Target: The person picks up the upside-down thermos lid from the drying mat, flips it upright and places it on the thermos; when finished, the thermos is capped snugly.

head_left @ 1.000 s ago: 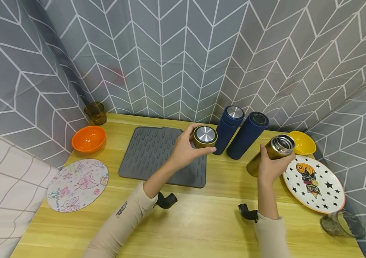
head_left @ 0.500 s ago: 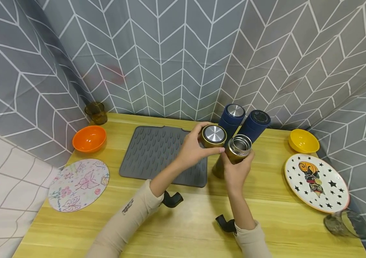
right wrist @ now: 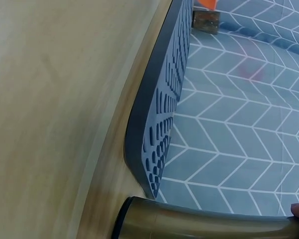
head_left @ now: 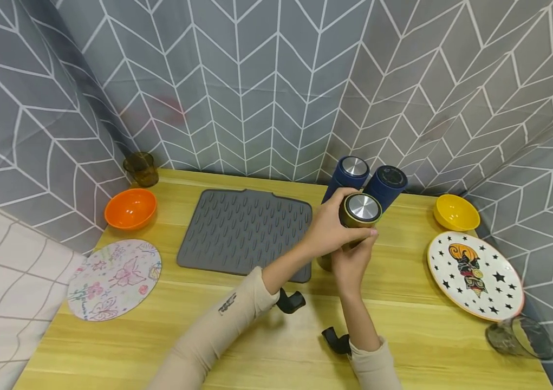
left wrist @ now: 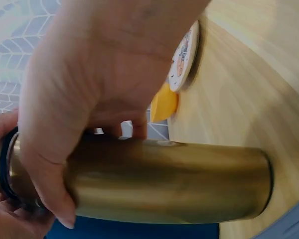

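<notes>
My left hand point(head_left: 332, 227) grips a gold thermos lid point(head_left: 363, 207) with a shiny silver top. It sits over the mouth of a gold thermos flask point(left wrist: 179, 184); whether it is threaded on, I cannot tell. Just below, my right hand point(head_left: 352, 265) holds the flask's upper body, fingers wrapped round it. In the left wrist view the lid and flask meet at a dark ring point(left wrist: 10, 164). Part of the flask's base shows in the right wrist view; its contact with the table is unclear. Close behind stand two navy thermos flasks, one silver-topped point(head_left: 351, 170), one dark-topped point(head_left: 386, 187).
A grey drying mat point(head_left: 244, 233) lies left of the flasks. Farther left are an orange bowl point(head_left: 131, 209), a brown glass point(head_left: 141, 169) and a butterfly-patterned placemat point(head_left: 115, 279). To the right are a yellow bowl point(head_left: 456, 213), a starred plate point(head_left: 475, 276) and a grey glass point(head_left: 520, 337).
My right hand has brought the flask left from beside the starred plate to before the navy flasks. My left hand has moved the lid right, onto the flask's mouth.
</notes>
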`<state>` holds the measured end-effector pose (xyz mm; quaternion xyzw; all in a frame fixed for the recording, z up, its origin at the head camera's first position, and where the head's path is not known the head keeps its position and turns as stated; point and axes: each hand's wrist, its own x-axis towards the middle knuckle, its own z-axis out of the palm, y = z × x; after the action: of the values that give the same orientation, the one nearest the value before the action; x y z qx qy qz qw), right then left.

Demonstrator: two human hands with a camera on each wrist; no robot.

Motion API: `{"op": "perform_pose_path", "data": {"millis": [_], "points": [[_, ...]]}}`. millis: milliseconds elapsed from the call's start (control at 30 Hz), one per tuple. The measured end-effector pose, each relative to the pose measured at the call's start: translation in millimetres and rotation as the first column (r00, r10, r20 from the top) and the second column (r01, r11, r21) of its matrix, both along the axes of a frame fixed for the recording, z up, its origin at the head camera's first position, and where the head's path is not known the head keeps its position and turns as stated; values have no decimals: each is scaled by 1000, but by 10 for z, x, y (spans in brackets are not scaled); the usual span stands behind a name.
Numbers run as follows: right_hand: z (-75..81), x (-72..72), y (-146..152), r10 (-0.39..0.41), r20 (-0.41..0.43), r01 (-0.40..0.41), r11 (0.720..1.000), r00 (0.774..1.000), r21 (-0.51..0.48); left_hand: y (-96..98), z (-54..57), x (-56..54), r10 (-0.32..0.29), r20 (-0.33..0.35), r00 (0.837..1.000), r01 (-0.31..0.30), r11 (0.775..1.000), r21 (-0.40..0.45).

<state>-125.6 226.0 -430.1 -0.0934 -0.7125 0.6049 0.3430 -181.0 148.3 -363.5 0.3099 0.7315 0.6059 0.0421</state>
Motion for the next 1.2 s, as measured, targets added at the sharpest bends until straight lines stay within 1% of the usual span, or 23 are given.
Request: {"op": "perform_pose_path", "data": {"millis": [100,167,233,300,333,367,400,467,533,567,600,633,667,700,767,867,900,967,1067,1167,1200], "points": [[-8,-18,0,-33,4,33,999,999,26,32,-65,-6,-1,-15,1000,0,1000,-26],[-7,-18,1,-45,16,45,999,999,28,37,-109,-25,-25,-16,1000,25,999,-26],[-6,-13,3,-42,26,42,999,999,14,33,-151,-56,-67,-3,998,67,998,-6],[0,5,-2,-33,29,32,999,999,6,27,-177,-82,-132,10,991,132,991,33],[8,14,-7,-28,18,27,1000,999,4,29,-187,-90,-163,18,986,162,985,59],[17,23,-14,-26,4,25,1000,1000,8,33,-195,-89,-179,25,983,177,982,71],[46,40,-29,-28,-6,28,1000,1000,12,40,-205,-84,-180,31,983,177,981,77],[124,69,-65,-36,-18,37,999,999,21,61,-225,-61,-153,37,987,150,985,90],[204,90,-101,-49,-20,49,998,999,26,83,-250,-41,-97,37,995,94,991,91],[217,92,-107,-54,-5,54,998,999,27,90,-270,-38,-79,35,996,75,992,97],[219,91,-108,-57,11,57,998,998,23,91,-285,-40,-75,35,997,71,991,114],[198,81,-98,-52,20,51,999,998,17,87,-296,-44,-89,36,995,83,987,139],[170,70,-87,-55,27,54,998,998,14,82,-302,-50,-117,30,993,111,981,162],[129,57,-70,-56,28,56,998,998,11,77,-308,-57,-136,23,990,130,978,166],[32,29,-24,-55,15,55,998,998,8,77,-308,-55,-151,14,988,147,976,157],[-33,13,8,-56,-23,57,998,998,13,93,-305,-45,-107,-21,994,108,988,108],[-46,12,9,-58,-22,59,998,998,24,93,-310,-48,-102,-23,995,104,989,103],[-53,11,3,-49,-38,50,998,998,23,87,-309,-47,-116,-15,993,117,986,116],[-41,2,-8,-52,-27,53,998,998,22,85,-307,-53,-122,-5,993,122,986,114],[-30,-11,-9,-56,-9,56,998,998,15,93,-307,-53,-92,0,996,91,990,112],[-33,-15,-5,-56,6,56,998,998,20,87,-314,-55,-97,2,995,96,987,130]]}}
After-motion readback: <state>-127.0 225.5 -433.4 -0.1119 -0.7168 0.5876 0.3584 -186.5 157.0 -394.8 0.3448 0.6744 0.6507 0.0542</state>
